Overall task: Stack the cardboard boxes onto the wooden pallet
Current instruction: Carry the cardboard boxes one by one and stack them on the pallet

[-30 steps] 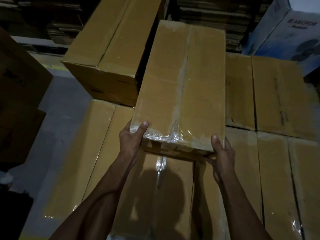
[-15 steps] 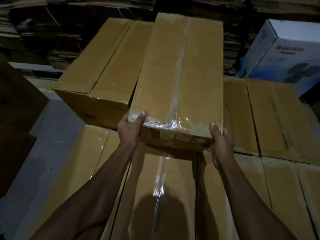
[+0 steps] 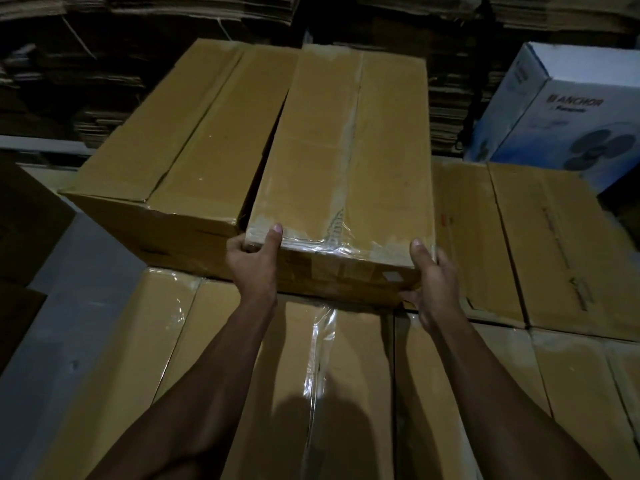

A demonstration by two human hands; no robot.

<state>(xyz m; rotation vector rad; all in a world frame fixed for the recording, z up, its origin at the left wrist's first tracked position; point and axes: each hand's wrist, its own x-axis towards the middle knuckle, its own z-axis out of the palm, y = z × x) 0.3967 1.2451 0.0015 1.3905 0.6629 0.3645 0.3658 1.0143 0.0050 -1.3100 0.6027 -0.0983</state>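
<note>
At the far left of the frame is a strip of grey floor [image 3: 69, 306], with a dark brown box [image 3: 24, 216] at the edge. Next, in the upper left, a big cardboard box [image 3: 180, 140] sits on top of the lower boxes [image 3: 145, 358], which fill the bottom of the frame.

In the middle is the taped cardboard box [image 3: 349, 150] that the person holds (clear shiny tape runs down its top and over its near edge). It lies just beside the big box, with a thin dark gap between them. Its near end is over the lower boxes, but I cannot tell if it rests on them.

The left hand [image 3: 252, 261] grips the near left corner, thumb on top and fingers curled round the side. The right hand [image 3: 433, 275] grips the near right corner, thumb up on the edge and fingers tucked under.

To the right lie more flat brown boxes [image 3: 540, 244]. In the upper right corner stands a white and blue fan box [image 3: 568, 109] with the word ANCHOR on it. Stacks of flat cardboard sheets [image 3: 138, 46] fill the dark top of the frame. I cannot see the wooden pallet.
</note>
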